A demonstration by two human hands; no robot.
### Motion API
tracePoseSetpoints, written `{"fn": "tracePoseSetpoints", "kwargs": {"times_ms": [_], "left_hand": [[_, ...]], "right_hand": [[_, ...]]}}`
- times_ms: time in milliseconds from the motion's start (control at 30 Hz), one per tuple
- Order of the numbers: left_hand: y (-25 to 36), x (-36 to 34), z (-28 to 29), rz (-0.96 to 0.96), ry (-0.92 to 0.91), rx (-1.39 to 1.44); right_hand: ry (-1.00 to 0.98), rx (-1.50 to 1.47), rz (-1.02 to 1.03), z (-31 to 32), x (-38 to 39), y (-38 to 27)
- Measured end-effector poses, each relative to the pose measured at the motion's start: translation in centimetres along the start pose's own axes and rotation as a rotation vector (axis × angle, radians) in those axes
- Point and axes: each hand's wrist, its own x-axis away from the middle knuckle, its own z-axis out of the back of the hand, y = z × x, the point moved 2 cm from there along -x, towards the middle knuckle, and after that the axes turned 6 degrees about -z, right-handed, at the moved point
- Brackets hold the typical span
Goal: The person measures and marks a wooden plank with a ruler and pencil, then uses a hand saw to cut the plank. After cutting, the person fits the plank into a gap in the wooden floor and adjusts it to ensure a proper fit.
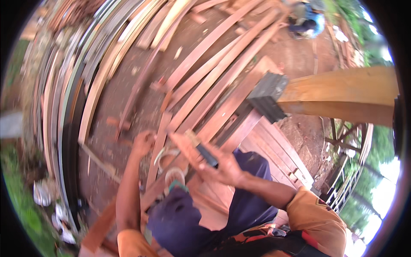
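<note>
My right hand (224, 169) is closed around a short tool with a black handle (207, 155) and a tan, blocky end, whose exact kind blur hides. A flat reddish wooden piece (185, 147) lies along the tool, its near end at the same fingers. To the left, my left hand (145, 142) is held up away from the right one; motion smears its fingers, and I see nothing clearly in it. Below and between the hands stand a round tub (168, 158) with a pale rim and a whitish cup (174, 174), close to my knee.
Long reddish planks (222, 70) lie slantwise ahead. A curved stack of long boards (70, 98) runs along the left. A thick wooden post (338, 95) with a dark base (269, 96) juts in from the right. Another person (307, 21) crouches at the far right.
</note>
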Motion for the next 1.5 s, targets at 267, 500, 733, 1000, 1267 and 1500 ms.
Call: {"fn": "tracePoseSetpoints", "kwargs": {"times_ms": [267,500,733,1000,1267,1500], "left_hand": [[2.2,-6.2,-5.3,0.346,-0.46,0.127],[0.1,-6.8,-7.5,0.049,-0.618,0.101],[-2.5,-6.6,-8.7,-0.01,-0.541,0.432],[-2.6,-6.3,-8.0,-0.047,-0.506,0.455],[-1.6,-6.0,-6.7,-0.153,-0.424,0.216],[-1.5,-7.0,-6.1,-0.085,-0.445,0.088]], "right_hand": [[0.147,0.02,0.133,-0.8,-2.9,0.8],[0.425,0.05,-0.041,-4.3,4.2,0.9],[0.568,0.126,-0.339,-7.7,9.2,-2.0],[0.483,0.387,-0.246,-7.6,11.4,-9.4],[0.474,0.519,-0.12,-6.2,10.9,-9.3],[0.498,0.265,-0.122,-7.7,11.9,-5.2]]}}
